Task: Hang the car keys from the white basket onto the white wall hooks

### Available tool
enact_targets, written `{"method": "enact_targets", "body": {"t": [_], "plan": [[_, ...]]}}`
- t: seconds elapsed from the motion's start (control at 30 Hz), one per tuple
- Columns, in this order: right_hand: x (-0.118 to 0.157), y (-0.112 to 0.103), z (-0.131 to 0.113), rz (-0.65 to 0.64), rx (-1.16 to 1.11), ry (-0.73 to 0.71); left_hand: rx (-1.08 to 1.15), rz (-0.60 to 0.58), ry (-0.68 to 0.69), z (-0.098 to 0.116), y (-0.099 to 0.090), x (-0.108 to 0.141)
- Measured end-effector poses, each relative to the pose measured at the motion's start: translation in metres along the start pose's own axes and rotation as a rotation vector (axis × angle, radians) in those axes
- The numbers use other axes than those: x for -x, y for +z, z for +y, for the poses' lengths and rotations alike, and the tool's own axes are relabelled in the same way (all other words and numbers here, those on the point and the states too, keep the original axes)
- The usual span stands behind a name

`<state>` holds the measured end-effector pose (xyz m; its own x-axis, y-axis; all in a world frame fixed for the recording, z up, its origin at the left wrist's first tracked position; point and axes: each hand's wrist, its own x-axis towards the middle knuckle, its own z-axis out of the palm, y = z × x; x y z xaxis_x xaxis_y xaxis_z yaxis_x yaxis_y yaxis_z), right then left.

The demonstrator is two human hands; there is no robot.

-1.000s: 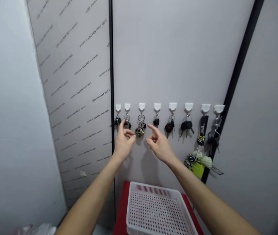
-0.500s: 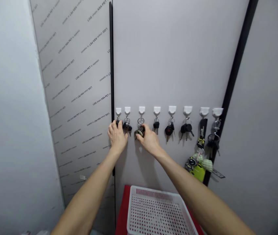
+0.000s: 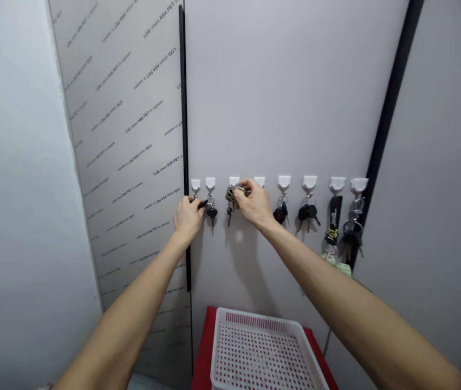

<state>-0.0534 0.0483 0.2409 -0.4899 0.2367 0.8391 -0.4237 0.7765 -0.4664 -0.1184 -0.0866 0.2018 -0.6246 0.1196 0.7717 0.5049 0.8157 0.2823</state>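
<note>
White hooks run in a row across the pale panel, with keys hanging from them. At the left end, my left hand is closed on a black key just below the first two hooks. Beside it a black-headed key hangs from the second hook. My right hand pinches a bunch of keys with a brass-coloured round piece, raised close under the third hook. Whether its ring is still on that hook is hidden. The fingers partly cover the fourth hook.
Farther right hang a black key with a red mark, more black keys, a black strap and another bunch. Below stands a white perforated basket on a red surface. A black vertical strip edges the panel.
My right hand has lifted the brass-coloured bunch up towards its hook. My left hand has shifted slightly left and now grips a black key; the second hook's key shows more fully.
</note>
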Motion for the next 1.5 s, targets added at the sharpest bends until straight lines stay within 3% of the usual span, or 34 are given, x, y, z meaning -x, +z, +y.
{"method": "enact_targets", "body": {"t": [0.1, 0.17, 0.27, 0.37, 0.5, 0.73, 0.8, 0.93, 1.1, 1.2, 1.5], "plan": [[-0.011, 0.000, -0.015, -0.058, -0.012, -0.058, 0.113, -0.063, -0.012, -0.003, -0.004, -0.004], [-0.007, -0.001, -0.021, -0.204, 0.004, -0.086, 0.224, -0.145, 0.025, -0.007, -0.010, -0.010], [0.017, -0.006, -0.019, -0.412, 0.060, -0.143, 0.407, -0.366, 0.087, -0.017, -0.025, -0.023], [0.051, -0.009, 0.002, -0.521, 0.113, -0.128, 0.474, -0.572, 0.101, -0.022, -0.048, -0.040], [0.097, -0.012, 0.040, -0.690, 0.105, 0.019, 0.490, -0.660, 0.026, -0.015, -0.074, -0.060], [0.160, -0.020, 0.089, -0.818, 0.143, 0.287, 0.563, -0.917, -0.192, -0.001, -0.090, -0.080], [0.172, -0.022, 0.100, -0.840, 0.133, 0.323, 0.553, -0.923, -0.234, -0.001, -0.091, -0.085], [0.190, -0.024, 0.114, -0.861, 0.120, 0.396, 0.547, -0.812, -0.222, 0.005, -0.088, -0.091], [0.205, -0.023, 0.117, -0.909, 0.168, 0.406, 0.364, -0.960, -0.230, 0.012, -0.075, -0.082], [0.212, -0.022, 0.117, -0.924, 0.201, 0.420, 0.304, -0.968, -0.233, 0.011, -0.068, -0.079], [0.224, -0.020, 0.123, -0.908, 0.145, 0.468, 0.421, -0.689, -0.126, -0.001, -0.067, -0.095]]}}
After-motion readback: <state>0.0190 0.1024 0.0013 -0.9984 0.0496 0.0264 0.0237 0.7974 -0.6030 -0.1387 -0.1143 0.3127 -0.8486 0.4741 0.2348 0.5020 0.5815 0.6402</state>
